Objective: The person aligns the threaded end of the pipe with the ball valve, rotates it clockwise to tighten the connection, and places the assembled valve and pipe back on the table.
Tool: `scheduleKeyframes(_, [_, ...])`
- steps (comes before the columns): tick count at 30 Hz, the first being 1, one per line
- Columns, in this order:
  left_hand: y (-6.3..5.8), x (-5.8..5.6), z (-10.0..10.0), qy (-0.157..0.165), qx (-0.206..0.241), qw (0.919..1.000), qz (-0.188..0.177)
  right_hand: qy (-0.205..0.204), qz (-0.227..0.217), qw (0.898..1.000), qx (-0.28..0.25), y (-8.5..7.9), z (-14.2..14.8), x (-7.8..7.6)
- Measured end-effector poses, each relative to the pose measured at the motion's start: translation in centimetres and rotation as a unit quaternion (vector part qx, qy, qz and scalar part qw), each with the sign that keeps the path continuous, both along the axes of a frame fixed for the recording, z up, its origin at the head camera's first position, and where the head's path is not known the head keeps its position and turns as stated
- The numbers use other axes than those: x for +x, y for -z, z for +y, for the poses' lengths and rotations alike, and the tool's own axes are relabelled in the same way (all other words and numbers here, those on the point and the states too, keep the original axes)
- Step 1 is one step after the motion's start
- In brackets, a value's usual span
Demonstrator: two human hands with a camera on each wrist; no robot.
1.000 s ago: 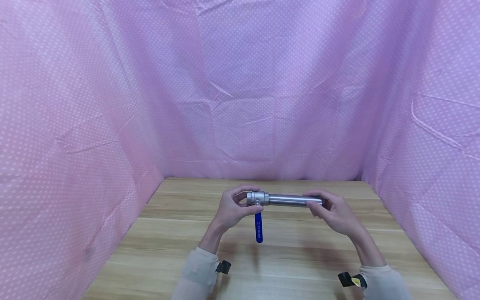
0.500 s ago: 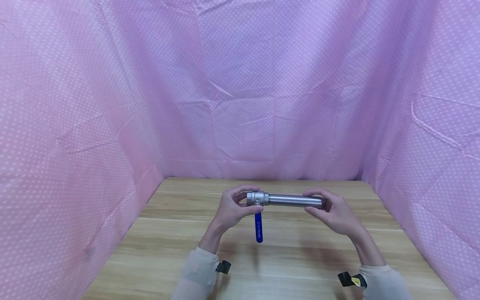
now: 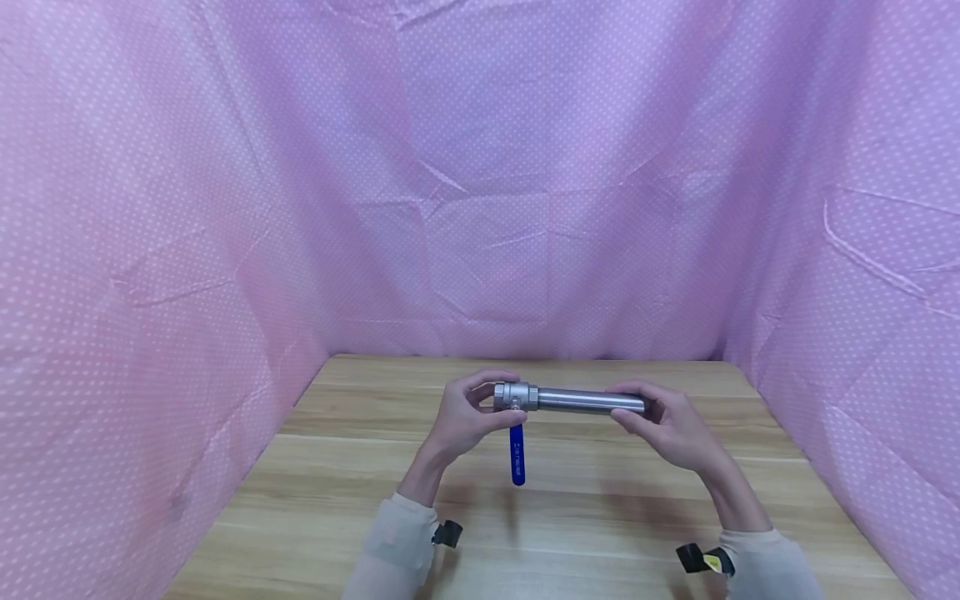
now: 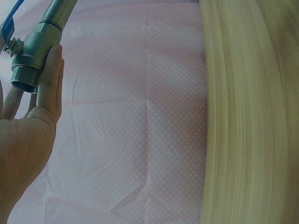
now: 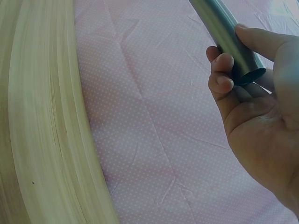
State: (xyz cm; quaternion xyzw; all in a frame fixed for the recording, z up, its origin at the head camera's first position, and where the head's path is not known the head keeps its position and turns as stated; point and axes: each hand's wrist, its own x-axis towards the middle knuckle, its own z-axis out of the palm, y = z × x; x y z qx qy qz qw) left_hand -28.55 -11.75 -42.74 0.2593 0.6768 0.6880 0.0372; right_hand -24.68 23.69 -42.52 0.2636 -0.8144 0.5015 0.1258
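A steel ball valve (image 3: 516,395) with a blue lever handle (image 3: 517,456) is held above the table by my left hand (image 3: 463,417), fingers over the far side and thumb on the near side. Its lever points toward me. From the valve's right end a straight steel pipe (image 3: 577,401) runs level to the right. My right hand (image 3: 675,425) grips the pipe's far right end between thumb and fingers. In the left wrist view, threads (image 4: 50,21) show where the pipe enters the valve (image 4: 35,56). The right wrist view shows the pipe's open end (image 5: 250,76) near my palm.
A wood-grain table (image 3: 555,533) lies under both hands. Pink dotted cloth (image 3: 525,208) hangs behind it and along both sides. Each sleeve carries a black strap piece, one at the left wrist (image 3: 447,533) and one at the right (image 3: 701,559).
My right thumb has shifted down along the near side of the pipe and then slightly up, while its fingers stay round the end. The left hand and valve hold still.
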Motion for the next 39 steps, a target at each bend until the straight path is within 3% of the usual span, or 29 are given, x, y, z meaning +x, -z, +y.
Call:
scheduleKeyframes(9, [-0.10, 0.04, -0.05, 0.000, -0.003, 1.0000, 0.001, -0.016, 0.003, 1.000, -0.005, 0.12, 0.09, -0.12])
scheduleKeyframes(39, [-0.06, -0.70, -0.41, 0.010, -0.006, 0.9999, -0.002, 0.010, -0.020, 1.000, 0.007, -0.03, -0.44, -0.12])
